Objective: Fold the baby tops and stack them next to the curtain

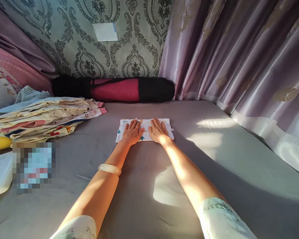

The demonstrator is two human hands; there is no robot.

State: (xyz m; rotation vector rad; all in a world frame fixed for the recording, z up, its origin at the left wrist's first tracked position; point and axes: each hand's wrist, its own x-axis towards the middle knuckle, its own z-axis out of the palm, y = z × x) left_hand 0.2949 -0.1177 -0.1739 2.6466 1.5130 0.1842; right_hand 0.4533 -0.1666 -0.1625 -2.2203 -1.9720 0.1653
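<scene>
A white cloth (145,135) with small coloured prints lies folded into a flat rectangle on the grey sheet. My left hand (133,132) rests palm down on its left half, fingers stretched out. On the right half lies my right hand (158,130), also flat with the fingers a little spread. Both hands touch the cloth from above and hide parts of it; neither grips it. A pale bangle (109,169) circles my left forearm.
A pile of printed clothes (47,114) lies at the left, near a yellow object (0,142) and a white object (0,172). A black and red long bag (116,89) lies along the wall. Purple curtains (229,49) hang at the right.
</scene>
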